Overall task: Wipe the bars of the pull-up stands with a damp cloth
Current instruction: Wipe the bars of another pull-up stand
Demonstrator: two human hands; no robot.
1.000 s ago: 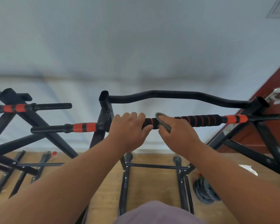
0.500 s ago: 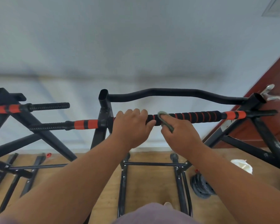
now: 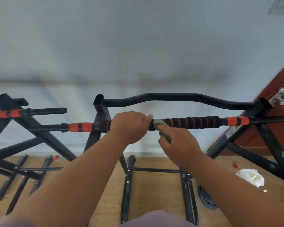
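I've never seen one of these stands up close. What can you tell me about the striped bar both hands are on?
The bar runs level across the stand, padded in black foam with thin orange rings and an orange band near each end. The left hand grips it; the right hand presses a grey-green cloth against it.

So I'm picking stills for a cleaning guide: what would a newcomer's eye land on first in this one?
First, the two hands at the centre: the left hand grips the padded bar, black foam with orange rings, while the right hand presses a grey-green cloth onto it just beside. Behind runs a curved black bar, and a second stand with orange grips stands at the left.
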